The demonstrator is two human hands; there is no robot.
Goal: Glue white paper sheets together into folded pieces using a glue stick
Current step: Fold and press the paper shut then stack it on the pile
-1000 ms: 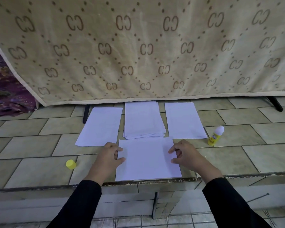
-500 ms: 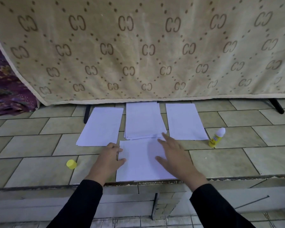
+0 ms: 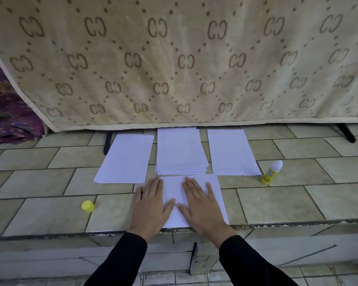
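Fingers (image 3: 155, 187) of both hands are held straight and flat, with nothing grasped. The left hand (image 3: 151, 205) and the right hand (image 3: 202, 207) are pressed side by side on one white sheet (image 3: 216, 195), with the thumbs almost meeting. This sheet is laid just in front of the paper stack (image 3: 181, 151), and its near edge is at the rim of the tiled ledge (image 3: 277, 205). Whether it is single or layered cannot be told.

Four lots of paper are counted: the pressed sheet, one stack and two single sheets. The left sheet (image 3: 125, 159) is laid just left of the stack, and the right sheet (image 3: 232, 152) just right of it. One glue stick (image 3: 271, 172) is stood uncapped beyond the right sheet. One yellow cap (image 3: 88, 206) is seen well left of the stack, nearer the person. Behind the stack a patterned beige blanket (image 3: 174, 58) is hung. Two black sleeves (image 3: 120, 259) are seen.
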